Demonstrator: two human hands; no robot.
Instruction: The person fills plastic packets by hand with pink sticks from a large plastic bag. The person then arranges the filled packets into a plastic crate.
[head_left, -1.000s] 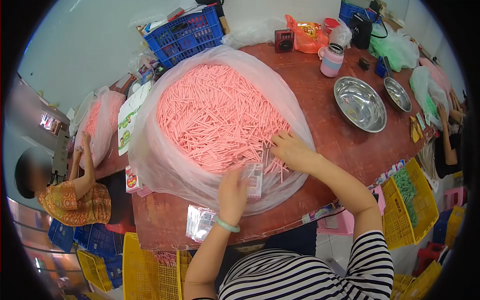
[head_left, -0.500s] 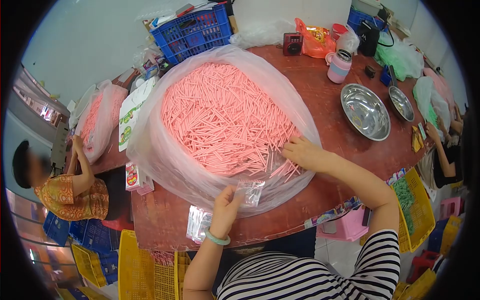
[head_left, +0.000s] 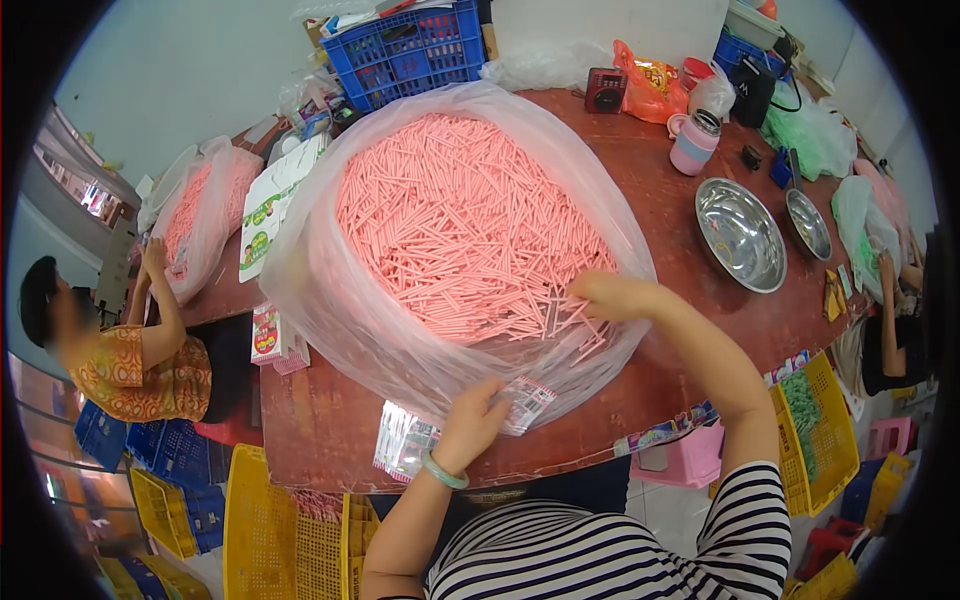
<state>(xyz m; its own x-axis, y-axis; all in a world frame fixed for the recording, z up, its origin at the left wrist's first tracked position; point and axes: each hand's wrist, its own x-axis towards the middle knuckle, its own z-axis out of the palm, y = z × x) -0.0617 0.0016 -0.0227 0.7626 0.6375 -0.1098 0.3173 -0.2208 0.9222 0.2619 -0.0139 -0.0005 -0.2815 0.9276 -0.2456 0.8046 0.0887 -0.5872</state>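
Observation:
Pink sticks (head_left: 470, 220) fill a large clear plastic bag (head_left: 310, 270) that lies wide open on the table. At its right inner edge my right hand (head_left: 612, 297) has its fingers bent down onto some sticks. My left hand (head_left: 474, 424), with a green bangle on the wrist, pinches a small clear printed packet (head_left: 527, 402) at the bag's near edge. More such packets (head_left: 402, 442) lie on the table left of my left wrist.
The red-brown table (head_left: 330, 420) also bears a steel bowl (head_left: 740, 236), a smaller pan (head_left: 808, 225), a pink flask (head_left: 694, 145) and a radio (head_left: 605, 91). A blue crate (head_left: 405, 60) stands behind. Co-workers sit at left and right; yellow crates (head_left: 260, 530) flank me.
My left hand has moved right and down with the packet, which is now tilted. My right hand stays at the bag's right side, its fingers now more bent. The whole view has shifted slightly.

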